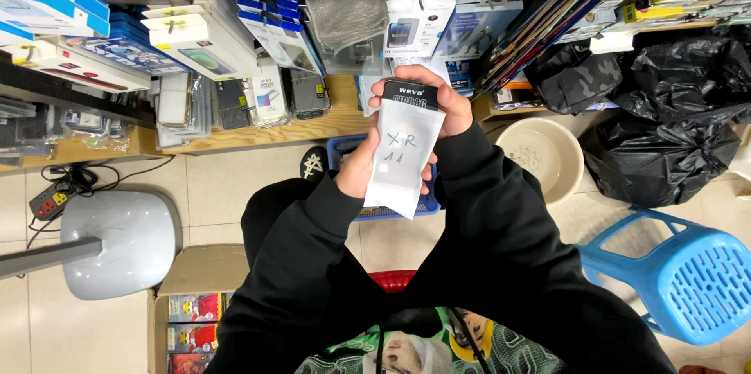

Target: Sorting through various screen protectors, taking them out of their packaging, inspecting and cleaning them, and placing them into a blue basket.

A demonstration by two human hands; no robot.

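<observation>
White and flat, the pouch (404, 156) with a black header strip sits dead centre, held up in front of the person's chest, with handwriting on its face. The left hand (361, 164) is clamped on its left edge, thumb on the front, the other fingers tucked behind and out of sight. The right hand (438, 100) is wrapped around the top right corner, fingers curled over the black strip, closed firmly on it. Both black sleeves (477, 217) angle up from below to meet at the pouch.

Directly behind the pouch, low down, a blue basket (344, 147) pokes out on the tiled floor (219, 178). Just right of it stands a cream round basin (540, 151), and beyond that a heap of black plastic bags (665, 108). A blue plastic stool (688, 272) stands at the lower right, well apart from the hands. Over on the left, a grey fan base (117, 241) and a power strip (51, 200) rest on the floor, and a cardboard box (188, 303) sits beside the person's knee. Above it all, wooden shelves (274, 133) are crammed with boxed and bagged phone accessories.
</observation>
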